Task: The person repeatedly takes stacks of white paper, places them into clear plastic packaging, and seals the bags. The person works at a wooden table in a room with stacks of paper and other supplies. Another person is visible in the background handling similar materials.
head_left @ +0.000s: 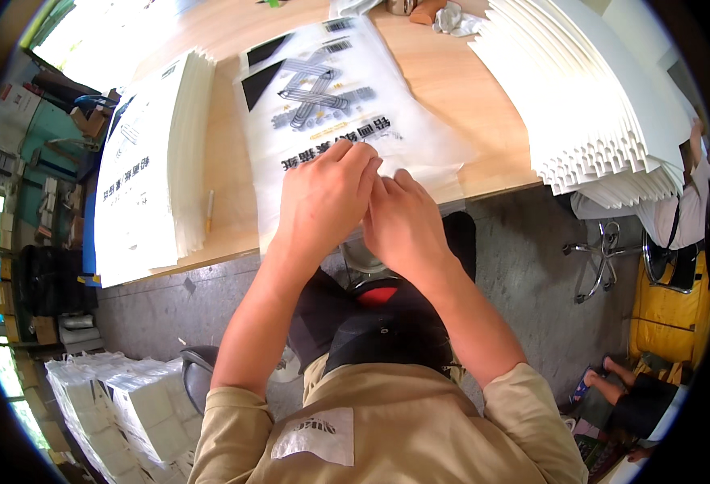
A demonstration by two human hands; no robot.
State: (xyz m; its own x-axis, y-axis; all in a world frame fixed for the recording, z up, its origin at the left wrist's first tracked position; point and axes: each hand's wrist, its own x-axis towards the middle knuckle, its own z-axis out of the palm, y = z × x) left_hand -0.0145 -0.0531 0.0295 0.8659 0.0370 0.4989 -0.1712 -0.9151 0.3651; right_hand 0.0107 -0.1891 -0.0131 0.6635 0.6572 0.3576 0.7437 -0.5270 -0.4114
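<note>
My left hand (pixel 320 196) and my right hand (pixel 405 224) meet over the table's near edge, fingers curled in and thumbs close together. Both appear to pinch the near part of a translucent printed plastic bag (pixel 315 121); the fingertips are mostly hidden behind the knuckles. This bag lies flat, with black print, a drawing of crossed pencils and a dark corner patch. Left of it stands a stack of similar printed packs (pixel 141 169). To the right, a tall fanned stack of white paper (pixel 573 89) reaches the table edge.
A slim white-and-orange stick (pixel 209 211) lies beside the packs on the wooden table (pixel 428 81). Crumpled tissue (pixel 454 19) sits at the back. White wrapped bundles (pixel 129 411) stand on the floor at left; a wheeled chair base (pixel 599 256) and another person (pixel 645 399) are at right.
</note>
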